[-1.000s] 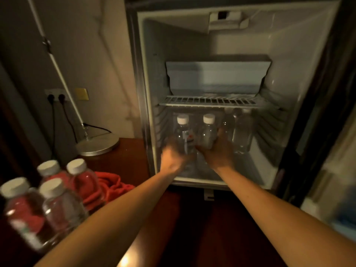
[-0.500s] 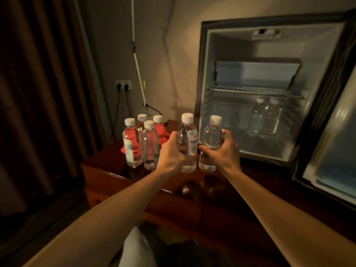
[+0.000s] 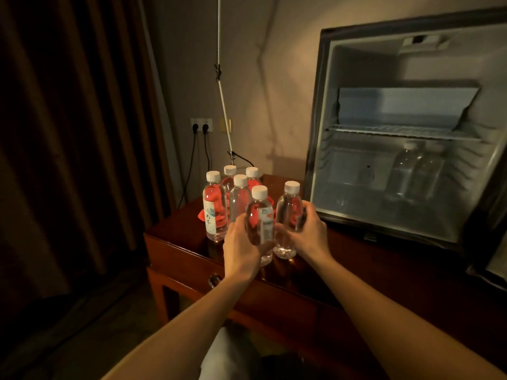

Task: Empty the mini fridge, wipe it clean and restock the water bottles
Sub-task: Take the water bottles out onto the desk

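Two bottles: left hand (image 3: 241,242) and right hand (image 3: 308,231) each gripping a clear white-capped plastic water bottle (image 3: 260,220), fingers (image 3: 310,212) wrapped round.
Place: lowering beside the four-bottle cluster (image 3: 219,204), left of the open grey mini fridge (image 3: 318,133).
Advice: settling bases flat on the dark wooden table (image 3: 356,270) before releasing.

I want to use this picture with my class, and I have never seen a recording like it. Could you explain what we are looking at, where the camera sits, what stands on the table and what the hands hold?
No machine here: a person wears a camera on the head, looking forward and down, so you see their own two forearms. The left hand grips one water bottle, and the right hand grips a second bottle; both are at the wooden table, beside four bottles already standing there. A red cloth lies behind those. To the right is an open mini fridge with two bottles left inside, under a wire shelf. So the emptying is not finished.
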The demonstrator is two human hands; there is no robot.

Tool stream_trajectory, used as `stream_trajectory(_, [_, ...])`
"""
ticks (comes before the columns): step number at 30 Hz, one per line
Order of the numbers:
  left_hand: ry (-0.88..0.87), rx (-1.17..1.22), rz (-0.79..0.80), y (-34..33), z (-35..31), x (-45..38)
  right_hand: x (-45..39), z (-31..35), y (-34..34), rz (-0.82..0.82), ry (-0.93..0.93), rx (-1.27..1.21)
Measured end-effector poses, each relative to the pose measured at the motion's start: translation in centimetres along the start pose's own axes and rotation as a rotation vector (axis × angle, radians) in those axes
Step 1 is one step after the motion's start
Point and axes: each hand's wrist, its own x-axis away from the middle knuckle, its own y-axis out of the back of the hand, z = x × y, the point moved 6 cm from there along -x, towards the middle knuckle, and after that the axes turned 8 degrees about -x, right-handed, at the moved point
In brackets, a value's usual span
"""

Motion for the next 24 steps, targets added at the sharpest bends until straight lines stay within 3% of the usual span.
stream_trajectory(9, [-0.050,-0.071,-0.144,0.2,-0.1,-1.3,-3.1,-1.2,-2.4,0.062,0.007,-0.072])
stream_trajectory(24, [-0.001,-0.127,-0.135,0.3,1.0,-3.4,-5.2,-2.5,-5.2,0.203,-0.056,-0.095])
